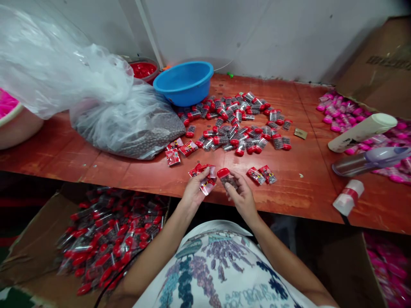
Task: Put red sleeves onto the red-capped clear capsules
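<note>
My left hand (193, 188) is closed on several small red printed packets (208, 185) at the table's front edge. Beside it, my right hand (242, 194) grips a small clear container with a red cap (224, 173), dark pieces inside, its cap tilted up and left. The two hands are close together but apart. Two more red packets (261, 174) lie just right of my right hand, and a few others (180, 149) lie up to the left. Beyond my hands spreads a heap of similar red-capped containers (236, 122).
A clear plastic bag of dark beads (135, 124) and a blue basin (184, 83) stand at the back left. Below the table edge, a cardboard box (28, 256) holds many red-capped containers. To the right are a white bottle (362, 132), a clear bottle (369, 160) and pink-capped pieces (343, 111).
</note>
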Demonstrator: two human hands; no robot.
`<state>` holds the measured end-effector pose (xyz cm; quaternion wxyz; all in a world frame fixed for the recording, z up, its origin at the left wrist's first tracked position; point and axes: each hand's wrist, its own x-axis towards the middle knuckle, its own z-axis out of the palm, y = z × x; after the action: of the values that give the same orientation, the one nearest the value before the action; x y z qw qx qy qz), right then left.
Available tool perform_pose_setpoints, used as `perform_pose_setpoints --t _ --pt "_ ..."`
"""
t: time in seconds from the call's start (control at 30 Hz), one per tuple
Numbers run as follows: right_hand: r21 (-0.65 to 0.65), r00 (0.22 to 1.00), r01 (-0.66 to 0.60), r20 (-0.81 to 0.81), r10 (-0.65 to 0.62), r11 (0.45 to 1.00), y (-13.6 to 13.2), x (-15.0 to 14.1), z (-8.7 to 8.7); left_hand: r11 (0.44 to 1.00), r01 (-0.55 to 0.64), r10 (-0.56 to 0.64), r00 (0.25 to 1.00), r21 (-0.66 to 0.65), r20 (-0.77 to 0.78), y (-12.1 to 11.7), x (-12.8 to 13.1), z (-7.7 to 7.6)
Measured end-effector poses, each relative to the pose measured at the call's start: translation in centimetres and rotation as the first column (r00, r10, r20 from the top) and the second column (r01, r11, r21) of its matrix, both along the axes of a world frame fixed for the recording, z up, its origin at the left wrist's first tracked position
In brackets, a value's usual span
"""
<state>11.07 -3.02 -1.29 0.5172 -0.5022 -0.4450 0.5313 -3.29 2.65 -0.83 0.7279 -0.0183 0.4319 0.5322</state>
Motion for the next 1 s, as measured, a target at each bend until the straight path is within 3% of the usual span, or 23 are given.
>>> perform_pose_setpoints --t 0.33,0.53,0.73,0.83,1.0 --pt "0.062 1.000 0.011 -0.009 -0.011 0.998 0.3 0.0 0.0 1.000 -0.005 0.005 0.994 0.006 -0.112 -0.8 0.7 0.7" --pt "0.083 1.000 0.024 -0.007 -0.023 0.996 0.2 -0.1 -0.3 0.994 -0.007 0.033 0.971 0.110 -0.238 -1.3 0.8 0.8" --pt "0.129 0.996 -0.063 0.075 0.054 0.990 0.2 0.0 -0.5 0.981 0.003 0.058 0.949 0.192 -0.311 -1.4 0.7 1.2" --pt "0.090 0.992 -0.071 0.108 0.061 0.993 0.2 0.2 -0.4 0.972 0.022 0.060 0.939 0.234 -0.339 -1.4 0.4 1.6" --pt "-0.031 1.000 -0.010 0.028 0.010 0.999 0.1 0.3 0.0 0.955 0.120 -0.012 0.930 0.272 -0.366 -1.5 0.1 2.1"
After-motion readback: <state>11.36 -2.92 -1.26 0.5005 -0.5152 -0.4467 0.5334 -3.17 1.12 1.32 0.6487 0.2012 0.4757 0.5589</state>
